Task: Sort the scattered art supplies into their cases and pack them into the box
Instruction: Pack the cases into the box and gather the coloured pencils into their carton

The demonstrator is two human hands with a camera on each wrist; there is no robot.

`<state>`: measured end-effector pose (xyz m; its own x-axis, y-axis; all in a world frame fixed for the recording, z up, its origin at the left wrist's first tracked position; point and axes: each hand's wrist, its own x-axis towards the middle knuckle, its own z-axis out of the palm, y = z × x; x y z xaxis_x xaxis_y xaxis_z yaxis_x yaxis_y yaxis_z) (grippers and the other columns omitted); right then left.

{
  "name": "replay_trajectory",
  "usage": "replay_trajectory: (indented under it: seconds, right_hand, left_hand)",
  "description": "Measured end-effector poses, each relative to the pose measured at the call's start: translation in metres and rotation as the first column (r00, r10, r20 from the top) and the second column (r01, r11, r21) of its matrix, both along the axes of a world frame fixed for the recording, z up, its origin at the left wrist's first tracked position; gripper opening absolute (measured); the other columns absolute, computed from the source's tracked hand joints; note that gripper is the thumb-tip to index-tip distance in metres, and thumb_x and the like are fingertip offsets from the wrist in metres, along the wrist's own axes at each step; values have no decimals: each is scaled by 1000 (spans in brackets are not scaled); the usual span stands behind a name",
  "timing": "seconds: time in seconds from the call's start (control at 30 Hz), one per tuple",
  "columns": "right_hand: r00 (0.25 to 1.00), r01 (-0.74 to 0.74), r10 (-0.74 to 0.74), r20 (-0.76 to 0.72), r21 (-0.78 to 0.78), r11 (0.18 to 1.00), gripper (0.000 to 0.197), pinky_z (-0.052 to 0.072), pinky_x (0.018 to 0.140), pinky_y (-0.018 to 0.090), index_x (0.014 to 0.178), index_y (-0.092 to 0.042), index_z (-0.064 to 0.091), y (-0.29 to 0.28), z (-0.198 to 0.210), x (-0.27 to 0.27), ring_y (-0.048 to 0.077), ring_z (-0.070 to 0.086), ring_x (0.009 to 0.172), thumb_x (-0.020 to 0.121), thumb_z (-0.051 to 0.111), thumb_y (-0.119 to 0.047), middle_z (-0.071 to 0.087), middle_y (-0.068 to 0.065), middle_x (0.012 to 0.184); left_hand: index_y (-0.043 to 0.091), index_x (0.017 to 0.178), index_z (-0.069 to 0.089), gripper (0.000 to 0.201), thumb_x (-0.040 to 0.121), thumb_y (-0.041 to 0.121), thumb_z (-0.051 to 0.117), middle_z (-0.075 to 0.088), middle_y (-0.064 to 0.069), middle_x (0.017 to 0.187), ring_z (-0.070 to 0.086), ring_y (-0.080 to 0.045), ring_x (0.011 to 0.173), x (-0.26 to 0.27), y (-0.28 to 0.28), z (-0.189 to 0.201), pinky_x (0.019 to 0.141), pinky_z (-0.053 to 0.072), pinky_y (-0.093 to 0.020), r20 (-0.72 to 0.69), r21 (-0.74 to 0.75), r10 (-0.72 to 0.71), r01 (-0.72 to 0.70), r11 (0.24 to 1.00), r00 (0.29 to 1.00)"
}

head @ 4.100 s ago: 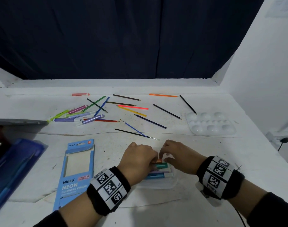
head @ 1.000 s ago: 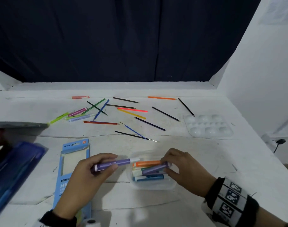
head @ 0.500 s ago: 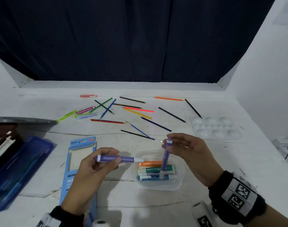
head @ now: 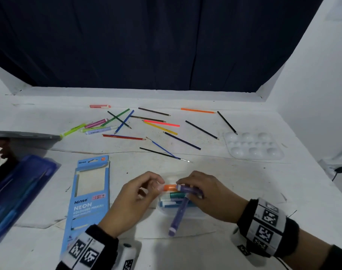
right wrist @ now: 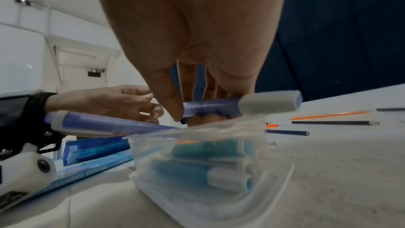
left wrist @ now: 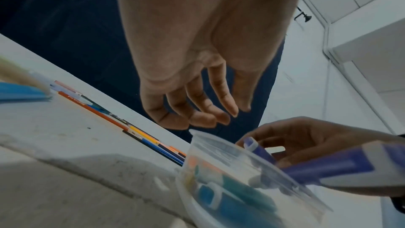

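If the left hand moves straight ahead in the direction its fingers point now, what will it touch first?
Probably the orange marker lying in the clear case: the left hand points right toward it, fingertips almost there. Just beyond is the right hand holding a purple marker. Depth is uncertain.

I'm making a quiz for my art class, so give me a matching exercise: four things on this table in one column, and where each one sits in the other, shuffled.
1. clear plastic marker tub
2. white plastic paint palette
3. light blue cardboard pencil box
4. small pink eraser

A. far right
B. far edge, near the dark curtain
C. between the two hands
D. left of the left hand

Pairs: 1-C, 2-A, 3-D, 4-B
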<state>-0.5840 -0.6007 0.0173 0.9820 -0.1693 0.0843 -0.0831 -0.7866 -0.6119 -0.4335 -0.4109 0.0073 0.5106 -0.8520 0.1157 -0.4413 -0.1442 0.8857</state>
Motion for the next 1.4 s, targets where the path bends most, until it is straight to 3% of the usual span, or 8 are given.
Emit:
replay_trajectory:
  seconds: [0.17, 0.27, 0.37, 0.63, 0.77, 0.93, 1.07, 1.4]
  right_hand:
    - [999, -18, 17, -27, -35, 999, 29, 39, 76, 13, 111, -20, 67, -2, -4, -2, 7, 53, 85, 86, 60, -7, 62, -5, 98]
    - [998, -30, 29, -49, -30, 999, 26, 42, 78, 19, 110, -21, 66, -3, -4, -2, 10, 54, 86, 87, 61, -11, 62, -6, 97]
    - [998, -39, 38, -48, -17, 999, 25, 45, 78, 26, 110, -23, 65, -2, -5, -1, 11, 56, 86, 87, 64, -14, 63, -5, 96]
    - [1000, -23, 23, -9, -42, 999, 24, 47, 78, 28, 113, -23, 67, 0, -5, -3, 10, 56, 83, 92, 61, -14, 66, -2, 94]
    - [1000, -1, 3, 27, -72, 997, 28, 46, 74, 25, 117, -27, 66, -5, 1, -6, 8, 54, 79, 92, 62, -16, 63, -6, 88]
    - [989, -45, 13, -148, -211, 976, 33, 47, 79, 27, 131, -19, 58, -14, 11, -7, 11, 50, 87, 100, 47, -20, 54, -2, 104]
    - [975, -136, 81, -209, -261, 956, 28, 48, 78, 34, 117, -18, 66, -8, 13, -4, 18, 55, 86, 97, 47, -16, 59, 2, 103]
    - [968, -148, 52, -244, -396, 906, 26, 45, 75, 32, 115, -23, 64, 15, 6, 12, 22, 59, 92, 96, 46, -25, 63, 0, 103]
  left_hand:
    - [40, 93, 66, 20, 83, 57, 68, 64, 15, 90, 59, -12, 86, -4, 6, 7, 71, 44, -19, 223, 114, -169, 146, 983, 960]
    - [55, 103, 60, 27, 80, 70, 63, 57, 30, 100, 52, 4, 94, -11, 2, 11, 83, 40, -22, 361, 237, -326, 252, 938, 874]
    - [52, 123, 58, 46, 82, 74, 56, 46, 40, 117, 42, 13, 105, -16, -4, 9, 92, 32, -29, 427, 319, -443, 328, 889, 788]
    - [47, 123, 61, 41, 88, 67, 55, 47, 25, 128, 38, 4, 113, -12, -7, 4, 87, 27, -32, 481, 394, -576, 424, 816, 661]
    - [43, 113, 64, 28, 94, 60, 52, 49, 28, 109, 42, 8, 105, -10, -4, 2, 86, 28, -32, 469, 256, -489, 416, 872, 735]
    - [35, 108, 61, 14, 98, 44, 57, 56, 16, 101, 56, -9, 98, -6, 3, 13, 85, 39, -33, 376, 38, -314, 324, 945, 872]
    - [27, 107, 58, 14, 98, 36, 53, 64, 7, 99, 60, -18, 94, 1, 10, 19, 81, 46, -35, 186, -156, -95, 125, 980, 978]
    - [13, 110, 56, 25, 100, 33, 47, 72, -3, 103, 63, -20, 87, 0, 14, 18, 84, 50, -28, -43, -252, 11, -21, 968, 999]
